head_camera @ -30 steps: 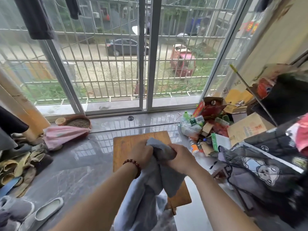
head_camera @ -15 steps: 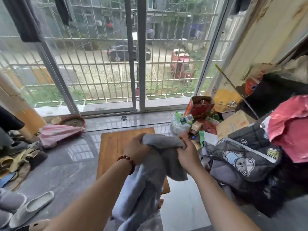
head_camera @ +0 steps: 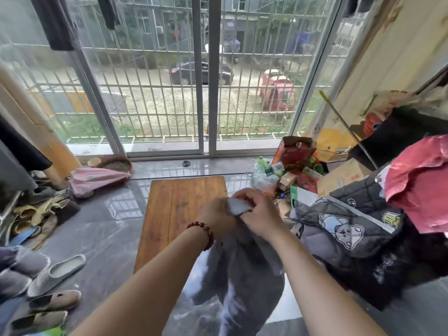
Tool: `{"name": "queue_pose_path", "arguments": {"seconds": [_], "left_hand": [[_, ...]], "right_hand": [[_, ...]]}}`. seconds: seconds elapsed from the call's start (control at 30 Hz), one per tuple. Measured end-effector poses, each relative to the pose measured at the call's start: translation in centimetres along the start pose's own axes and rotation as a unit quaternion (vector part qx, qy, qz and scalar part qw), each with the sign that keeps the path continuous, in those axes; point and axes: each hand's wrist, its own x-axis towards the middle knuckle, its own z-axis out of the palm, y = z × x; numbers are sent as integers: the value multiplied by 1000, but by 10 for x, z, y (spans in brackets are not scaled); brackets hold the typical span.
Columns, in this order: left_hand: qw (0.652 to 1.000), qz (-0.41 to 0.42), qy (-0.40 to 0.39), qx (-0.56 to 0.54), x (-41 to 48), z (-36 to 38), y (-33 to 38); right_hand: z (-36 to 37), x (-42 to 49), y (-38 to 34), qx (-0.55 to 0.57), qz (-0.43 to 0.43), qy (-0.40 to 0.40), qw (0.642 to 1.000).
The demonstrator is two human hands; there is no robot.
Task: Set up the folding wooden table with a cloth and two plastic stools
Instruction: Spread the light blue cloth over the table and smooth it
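The small wooden table (head_camera: 179, 214) stands on the glossy grey floor below me, its plank top bare. Above its right side both hands bunch a grey cloth (head_camera: 242, 275) that hangs down in front of me. My left hand (head_camera: 217, 220), with a red bead bracelet at the wrist, grips the cloth's top from the left. My right hand (head_camera: 259, 214) curls around the same bunched edge from the right, the two hands touching. No plastic stools are in view.
Sliding window doors with bars (head_camera: 206, 81) close the far side. Slippers and shoes (head_camera: 43, 275) litter the left floor, beside a pink cloth (head_camera: 97, 179) over a basin. Boxes, bottles (head_camera: 291, 170) and piled clothes (head_camera: 363, 226) crowd the right.
My hands have come together again on the cloth's top edge after the right hand had pulled away to the right. The view has shifted, bringing more of the table top into sight.
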Motion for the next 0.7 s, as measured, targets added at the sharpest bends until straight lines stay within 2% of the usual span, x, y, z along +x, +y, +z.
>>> {"name": "queue_pose_path", "arguments": {"seconds": [0.23, 0.37, 0.47, 0.57, 0.7], "left_hand": [[994, -23, 54, -92, -3, 0, -2], [976, -66, 97, -184, -3, -4, -11], [956, -83, 92, -266, -1, -9, -17], [947, -88, 65, -303, -4, -14, -20], [946, -119, 58, -295, -7, -16, -32]], "right_hand": [[-19, -8, 6, -13, -17, 31, 999], [-21, -15, 22, -27, 16, 33, 999], [-16, -17, 30, 57, 57, 30, 996], [-14, -21, 26, 168, 60, 0, 984], [-7, -24, 23, 168, 89, -45, 981]]}}
